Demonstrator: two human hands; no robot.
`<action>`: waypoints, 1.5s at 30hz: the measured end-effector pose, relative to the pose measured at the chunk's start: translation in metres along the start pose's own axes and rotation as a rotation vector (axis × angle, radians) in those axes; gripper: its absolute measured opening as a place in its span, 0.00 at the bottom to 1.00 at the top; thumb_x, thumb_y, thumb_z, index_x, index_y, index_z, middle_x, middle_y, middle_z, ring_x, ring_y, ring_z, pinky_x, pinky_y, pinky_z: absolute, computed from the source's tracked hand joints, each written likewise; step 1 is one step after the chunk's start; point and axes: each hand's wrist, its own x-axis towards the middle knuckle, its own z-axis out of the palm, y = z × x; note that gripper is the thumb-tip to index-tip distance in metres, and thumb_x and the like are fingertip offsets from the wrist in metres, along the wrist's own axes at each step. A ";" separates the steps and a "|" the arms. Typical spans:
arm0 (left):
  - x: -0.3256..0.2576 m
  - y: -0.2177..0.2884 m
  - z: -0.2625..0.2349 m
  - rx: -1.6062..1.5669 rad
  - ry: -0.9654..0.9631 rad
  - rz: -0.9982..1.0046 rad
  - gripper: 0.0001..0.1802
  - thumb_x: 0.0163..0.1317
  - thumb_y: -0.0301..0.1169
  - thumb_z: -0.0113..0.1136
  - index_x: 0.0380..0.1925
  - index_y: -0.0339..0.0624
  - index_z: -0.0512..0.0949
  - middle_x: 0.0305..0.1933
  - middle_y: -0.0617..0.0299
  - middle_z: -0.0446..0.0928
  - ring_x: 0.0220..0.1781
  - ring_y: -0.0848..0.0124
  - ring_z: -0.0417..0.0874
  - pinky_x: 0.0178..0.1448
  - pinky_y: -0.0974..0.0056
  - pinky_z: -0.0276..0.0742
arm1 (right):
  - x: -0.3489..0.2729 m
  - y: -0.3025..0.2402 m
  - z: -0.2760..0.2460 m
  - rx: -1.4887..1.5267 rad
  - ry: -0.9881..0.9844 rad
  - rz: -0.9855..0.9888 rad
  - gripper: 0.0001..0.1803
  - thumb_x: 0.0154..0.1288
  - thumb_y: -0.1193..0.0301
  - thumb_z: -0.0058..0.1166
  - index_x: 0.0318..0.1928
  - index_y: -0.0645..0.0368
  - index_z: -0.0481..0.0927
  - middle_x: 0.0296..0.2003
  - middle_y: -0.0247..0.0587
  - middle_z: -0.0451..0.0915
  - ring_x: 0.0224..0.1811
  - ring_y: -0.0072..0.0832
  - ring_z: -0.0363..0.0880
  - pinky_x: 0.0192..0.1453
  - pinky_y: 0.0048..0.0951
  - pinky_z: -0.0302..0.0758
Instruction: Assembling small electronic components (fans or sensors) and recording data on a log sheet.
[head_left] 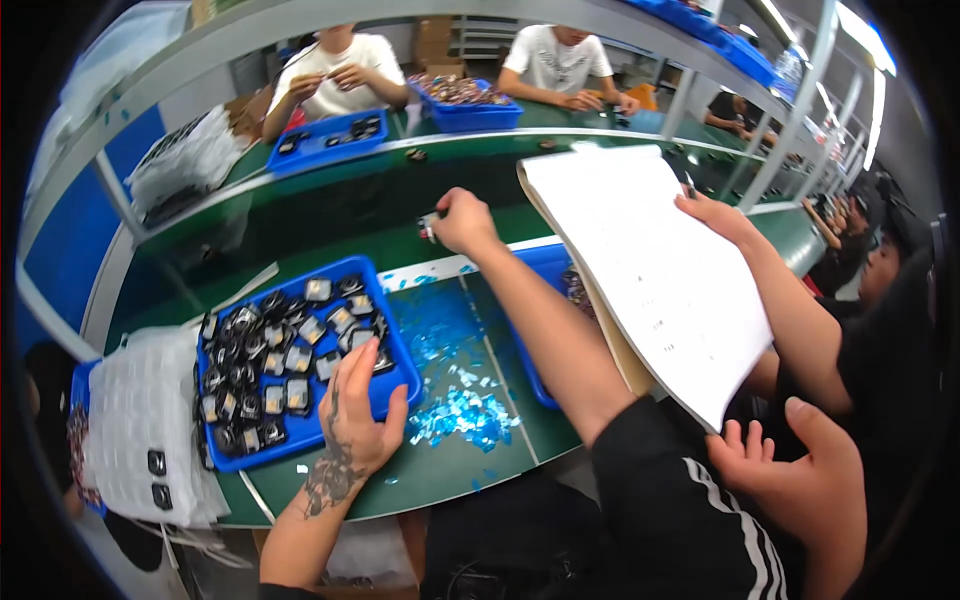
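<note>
My left hand [362,415], tattooed at the wrist, is over the near right edge of a blue tray [409,372]. Its fingers are stretched out and the thumb stands apart, with nothing seen in the grasp. Many small black parts with silvery-grey squares [298,360] fill the tray. My right hand [466,222] reaches forward over the dark green conveyor belt [330,215], its fingers closed on a small black part with white and red bits [428,227]. The fingers partly hide that part.
Blue film scraps [465,415] litter the bench. A clear blister tray [130,430] stands left. Another person's hands [800,470] hold a white paper pad [650,270] over a second blue tray [540,262] at right. Two people in white sit across the belt.
</note>
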 end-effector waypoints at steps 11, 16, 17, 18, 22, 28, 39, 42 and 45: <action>0.003 0.001 -0.010 0.102 -0.044 0.082 0.30 0.48 0.20 0.65 0.54 0.32 0.70 0.50 0.46 0.75 0.48 0.50 0.78 0.51 0.55 0.76 | 0.000 0.019 0.013 -0.189 -0.015 0.103 0.20 0.56 0.70 0.62 0.49 0.61 0.74 0.46 0.54 0.80 0.51 0.50 0.79 0.54 0.44 0.77; 0.009 0.000 -0.008 0.023 -0.024 0.016 0.26 0.52 0.23 0.62 0.53 0.30 0.71 0.49 0.45 0.74 0.48 0.49 0.77 0.54 0.53 0.73 | -0.041 -0.015 -0.005 -0.048 0.055 -0.147 0.18 0.58 0.67 0.61 0.49 0.59 0.77 0.41 0.52 0.82 0.46 0.49 0.81 0.50 0.44 0.77; 0.009 0.004 -0.012 -0.003 -0.024 -0.006 0.25 0.53 0.23 0.61 0.53 0.30 0.71 0.49 0.45 0.74 0.48 0.49 0.76 0.54 0.53 0.72 | -0.058 -0.025 -0.010 0.024 0.016 -0.217 0.18 0.58 0.66 0.61 0.47 0.59 0.78 0.38 0.50 0.82 0.44 0.48 0.81 0.49 0.44 0.77; 0.007 0.003 -0.015 -0.014 -0.027 -0.014 0.22 0.58 0.26 0.58 0.53 0.30 0.72 0.49 0.44 0.74 0.49 0.49 0.76 0.55 0.54 0.71 | -0.081 -0.036 -0.015 0.042 -0.033 -0.296 0.17 0.58 0.66 0.60 0.47 0.59 0.78 0.37 0.49 0.82 0.43 0.48 0.81 0.47 0.43 0.77; -0.001 -0.008 -0.013 -0.160 -0.054 -0.141 0.22 0.66 0.36 0.52 0.54 0.29 0.72 0.51 0.44 0.75 0.51 0.52 0.76 0.57 0.57 0.71 | -0.192 -0.065 -0.068 0.223 -0.248 -0.511 0.14 0.60 0.68 0.59 0.45 0.60 0.79 0.35 0.48 0.82 0.38 0.46 0.81 0.43 0.40 0.77; 0.000 0.010 -0.002 -0.908 -0.328 -0.537 0.36 0.66 0.47 0.55 0.66 0.35 0.62 0.65 0.49 0.66 0.68 0.59 0.68 0.68 0.56 0.66 | -0.274 -0.049 -0.196 0.198 0.072 -0.519 0.07 0.54 0.77 0.63 0.36 0.59 0.83 0.28 0.41 0.82 0.26 0.34 0.81 0.32 0.30 0.76; 0.011 0.028 0.054 -1.206 -0.211 -1.044 0.37 0.56 0.18 0.63 0.64 0.34 0.57 0.53 0.48 0.75 0.53 0.67 0.79 0.56 0.64 0.76 | -0.153 0.018 -0.220 -0.562 0.225 -0.447 0.17 0.60 0.68 0.57 0.46 0.68 0.80 0.41 0.51 0.80 0.47 0.46 0.76 0.52 0.41 0.73; 0.008 0.036 0.052 -1.224 -0.175 -1.022 0.38 0.56 0.15 0.59 0.66 0.35 0.54 0.51 0.48 0.74 0.49 0.66 0.82 0.54 0.65 0.78 | -0.140 0.017 -0.204 -0.734 0.090 -0.334 0.18 0.60 0.65 0.58 0.46 0.67 0.80 0.41 0.51 0.80 0.47 0.47 0.77 0.51 0.43 0.74; 0.005 0.037 0.052 -1.152 -0.205 -0.988 0.39 0.57 0.15 0.58 0.67 0.38 0.52 0.50 0.49 0.73 0.50 0.66 0.81 0.54 0.65 0.78 | -0.137 0.015 -0.191 -0.760 -0.048 -0.270 0.16 0.59 0.64 0.59 0.42 0.64 0.82 0.40 0.49 0.80 0.47 0.47 0.77 0.49 0.43 0.75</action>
